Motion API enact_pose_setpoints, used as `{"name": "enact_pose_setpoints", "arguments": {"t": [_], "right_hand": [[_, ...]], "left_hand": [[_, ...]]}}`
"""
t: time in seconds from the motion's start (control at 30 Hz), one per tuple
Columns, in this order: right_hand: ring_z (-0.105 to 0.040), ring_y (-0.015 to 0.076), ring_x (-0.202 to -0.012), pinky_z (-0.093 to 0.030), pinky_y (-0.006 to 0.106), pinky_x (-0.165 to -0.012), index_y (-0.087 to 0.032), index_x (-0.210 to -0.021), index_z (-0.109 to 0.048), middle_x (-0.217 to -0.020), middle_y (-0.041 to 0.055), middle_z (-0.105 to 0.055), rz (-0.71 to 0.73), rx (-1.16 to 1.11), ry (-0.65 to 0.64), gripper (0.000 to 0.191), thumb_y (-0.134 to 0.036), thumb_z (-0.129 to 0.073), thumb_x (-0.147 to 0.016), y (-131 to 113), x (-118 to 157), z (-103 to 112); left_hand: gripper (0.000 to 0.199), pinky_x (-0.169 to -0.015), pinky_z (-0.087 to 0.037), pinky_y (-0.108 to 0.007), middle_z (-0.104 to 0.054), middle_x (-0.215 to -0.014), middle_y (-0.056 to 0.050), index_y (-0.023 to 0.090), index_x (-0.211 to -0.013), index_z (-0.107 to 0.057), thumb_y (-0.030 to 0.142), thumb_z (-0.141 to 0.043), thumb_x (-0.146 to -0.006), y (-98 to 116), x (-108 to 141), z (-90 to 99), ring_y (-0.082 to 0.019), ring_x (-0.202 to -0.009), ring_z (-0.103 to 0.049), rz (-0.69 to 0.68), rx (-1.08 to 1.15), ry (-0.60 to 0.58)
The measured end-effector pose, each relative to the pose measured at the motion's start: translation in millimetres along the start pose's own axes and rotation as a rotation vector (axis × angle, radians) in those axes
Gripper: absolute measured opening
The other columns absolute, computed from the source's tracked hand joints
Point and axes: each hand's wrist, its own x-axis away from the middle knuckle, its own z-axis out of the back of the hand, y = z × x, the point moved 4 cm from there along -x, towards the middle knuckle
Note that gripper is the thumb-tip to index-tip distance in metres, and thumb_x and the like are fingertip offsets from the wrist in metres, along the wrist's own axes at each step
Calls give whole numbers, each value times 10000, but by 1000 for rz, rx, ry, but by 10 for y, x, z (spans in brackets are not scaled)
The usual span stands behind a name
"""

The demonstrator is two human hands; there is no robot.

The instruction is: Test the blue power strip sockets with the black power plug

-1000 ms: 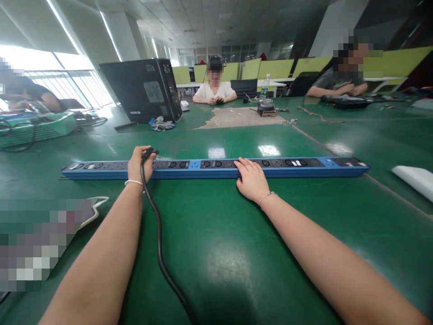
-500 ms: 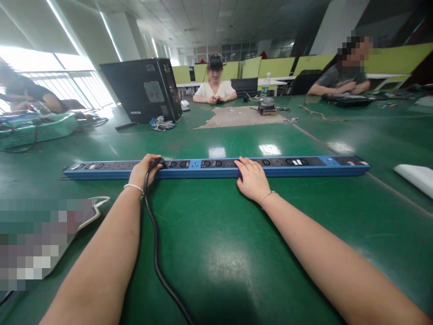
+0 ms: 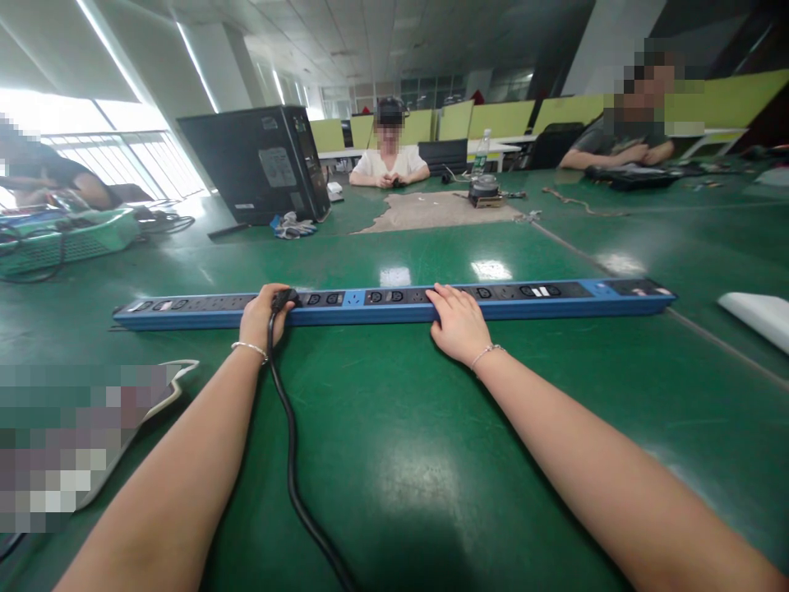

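A long blue power strip (image 3: 382, 315) with a black socket face lies across the green table in front of me. My left hand (image 3: 257, 316) is closed around a black power plug (image 3: 284, 299) at the strip's left half. Whether the plug's pins sit in a socket is hidden by my fingers. From the plug a black cord (image 3: 291, 427) runs down over the table toward me. My right hand (image 3: 459, 321) rests on the strip right of its middle, fingers stretched over the top and thumb against the front side.
A black computer case (image 3: 259, 168) stands at the back left, with gloves (image 3: 294, 226) beside it. A green basket (image 3: 80, 242) sits at far left, a white object (image 3: 755, 316) at far right. Several people sit around the table. A bottle (image 3: 482, 154) stands at the back.
My left hand and the plug have shifted very slightly, and the wrist and the cord have moved a little to the right. My right hand stays on the strip.
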Motion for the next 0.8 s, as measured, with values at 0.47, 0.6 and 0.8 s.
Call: {"name": "enact_pose_setpoints", "arguments": {"t": [0.47, 0.6, 0.8], "right_hand": [[-346, 250, -1281, -241, 428, -1072, -130, -1308, -457, -1387, 110, -436, -16, -7, 15, 560, -160, -473, -750, -6, -1, -9], [-344, 245, -1283, -232, 421, -1078, -133, -1311, -454, -1387, 104, -436, -18, -10, 15, 559, -164, -469, -754, -6, -2, -14], [-339, 249, -1285, -226, 423, -1080, -131, -1312, -456, -1390, 102, -432, -22, -20, 13, 557, -161, -463, -756, 0, -5, -18]], "left_hand": [[373, -798, -468, -329, -668, -1012, -68, 230, -1145, -518, 389, -513, -807, 1135, -8, -194, -220, -926, -629, -163, 110, -157], [357, -798, -459, -357, -675, -987, -81, 232, -1126, -540, 396, -507, -812, 1231, -29, -274, -248, -922, -630, -185, -21, -149], [361, -780, -460, -344, -675, -971, -84, 234, -1148, -512, 392, -492, -824, 1144, -20, -300, -238, -904, -634, -121, -16, -129]]}}
